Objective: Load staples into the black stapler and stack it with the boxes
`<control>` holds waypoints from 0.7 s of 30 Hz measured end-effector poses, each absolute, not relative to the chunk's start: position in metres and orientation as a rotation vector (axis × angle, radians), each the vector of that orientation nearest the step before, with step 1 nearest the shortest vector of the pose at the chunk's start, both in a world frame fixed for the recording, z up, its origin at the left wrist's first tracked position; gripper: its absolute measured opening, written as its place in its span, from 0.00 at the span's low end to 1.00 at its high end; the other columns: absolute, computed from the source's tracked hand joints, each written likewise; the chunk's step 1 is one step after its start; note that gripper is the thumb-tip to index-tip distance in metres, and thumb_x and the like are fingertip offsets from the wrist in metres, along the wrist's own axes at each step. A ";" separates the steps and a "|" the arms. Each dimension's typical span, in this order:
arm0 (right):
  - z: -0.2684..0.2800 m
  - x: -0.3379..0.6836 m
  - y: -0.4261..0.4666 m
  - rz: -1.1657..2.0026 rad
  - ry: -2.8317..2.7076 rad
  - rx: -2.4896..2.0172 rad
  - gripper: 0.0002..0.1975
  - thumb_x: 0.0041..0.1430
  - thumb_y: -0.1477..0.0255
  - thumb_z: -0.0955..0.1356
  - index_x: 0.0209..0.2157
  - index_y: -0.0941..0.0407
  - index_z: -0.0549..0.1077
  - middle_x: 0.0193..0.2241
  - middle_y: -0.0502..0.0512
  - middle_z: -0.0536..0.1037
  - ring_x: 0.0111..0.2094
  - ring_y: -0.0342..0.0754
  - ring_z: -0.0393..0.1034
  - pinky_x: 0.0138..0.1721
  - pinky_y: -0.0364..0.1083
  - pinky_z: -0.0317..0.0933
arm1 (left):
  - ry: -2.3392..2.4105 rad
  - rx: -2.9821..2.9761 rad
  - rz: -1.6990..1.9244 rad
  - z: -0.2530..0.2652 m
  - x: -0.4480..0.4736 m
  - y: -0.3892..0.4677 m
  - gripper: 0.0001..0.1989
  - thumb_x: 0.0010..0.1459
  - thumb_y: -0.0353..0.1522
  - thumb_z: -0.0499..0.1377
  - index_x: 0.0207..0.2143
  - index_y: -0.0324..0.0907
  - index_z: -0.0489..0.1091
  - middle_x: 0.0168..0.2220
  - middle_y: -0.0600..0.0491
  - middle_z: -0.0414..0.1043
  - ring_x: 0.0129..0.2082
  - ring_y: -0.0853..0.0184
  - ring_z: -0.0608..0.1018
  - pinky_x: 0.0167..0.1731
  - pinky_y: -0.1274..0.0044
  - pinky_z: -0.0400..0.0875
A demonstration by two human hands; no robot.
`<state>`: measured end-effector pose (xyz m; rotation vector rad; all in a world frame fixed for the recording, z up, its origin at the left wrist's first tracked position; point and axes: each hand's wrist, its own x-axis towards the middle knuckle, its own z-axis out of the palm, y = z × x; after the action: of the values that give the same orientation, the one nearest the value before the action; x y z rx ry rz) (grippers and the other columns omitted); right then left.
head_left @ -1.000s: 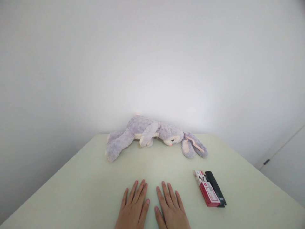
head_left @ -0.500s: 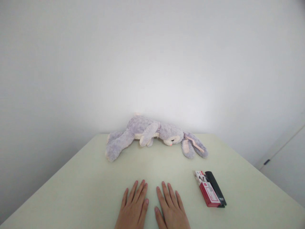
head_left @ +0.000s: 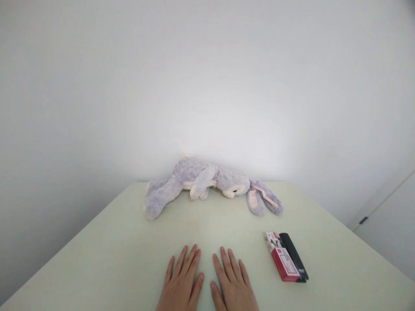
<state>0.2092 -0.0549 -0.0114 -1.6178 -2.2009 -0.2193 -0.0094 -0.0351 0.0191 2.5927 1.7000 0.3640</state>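
Note:
My left hand (head_left: 182, 280) lies palm down on the pale green table (head_left: 97, 259), fingers stretched out and holding nothing. Beside it, a small gap away, my right hand (head_left: 232, 283) also rests flat with its fingers apart. To the right of my right hand lie a red and white box (head_left: 285, 262) and a black stapler (head_left: 293, 255), side by side at a slant. Neither hand touches them. Beyond both hands, a lavender plush rabbit (head_left: 194, 172) is on its side along the table's far edge, its long ears to the right.
A plain white wall (head_left: 207, 86) rises right behind the plush rabbit. At the far right, past the table's edge, there is a white panel (head_left: 392, 229) with a small dark fitting (head_left: 363, 220).
My left thumb has shifted slightly to the right, away from its fingers. Otherwise both hands and the objects stay where they were.

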 end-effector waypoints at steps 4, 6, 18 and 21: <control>-0.012 0.208 -0.055 -0.221 -2.191 -1.608 0.33 0.69 0.57 0.61 0.71 0.40 0.46 0.70 0.49 0.53 0.68 0.60 0.58 0.61 0.61 0.62 | 1.699 2.602 0.403 0.017 -0.010 -0.035 0.28 0.72 0.44 0.44 0.71 0.58 0.42 0.72 0.61 0.47 0.72 0.57 0.55 0.68 0.55 0.56; -0.014 0.205 -0.055 -0.212 -2.164 -1.638 0.33 0.69 0.57 0.62 0.71 0.40 0.48 0.70 0.48 0.53 0.68 0.61 0.57 0.62 0.62 0.61 | 1.701 2.599 0.407 0.017 -0.010 -0.034 0.28 0.72 0.43 0.44 0.71 0.58 0.42 0.72 0.61 0.47 0.72 0.57 0.55 0.68 0.55 0.56; -0.012 0.207 -0.054 -0.173 -2.196 -1.631 0.34 0.67 0.60 0.63 0.71 0.42 0.48 0.70 0.51 0.52 0.68 0.64 0.56 0.60 0.66 0.64 | 1.698 2.610 0.423 0.014 -0.010 -0.033 0.28 0.72 0.42 0.45 0.71 0.57 0.43 0.72 0.60 0.48 0.72 0.56 0.57 0.67 0.55 0.56; -0.012 0.204 -0.054 -0.171 -2.181 -1.645 0.35 0.66 0.62 0.65 0.71 0.42 0.50 0.70 0.52 0.52 0.68 0.66 0.55 0.61 0.68 0.63 | 1.697 2.599 0.423 0.014 -0.011 -0.034 0.28 0.72 0.42 0.45 0.71 0.57 0.43 0.72 0.60 0.47 0.72 0.56 0.56 0.67 0.53 0.56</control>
<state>0.2035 -0.0544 -0.0121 -1.6447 -2.1809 -0.1711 -0.0107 -0.0335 0.0145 2.5991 1.6965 0.4232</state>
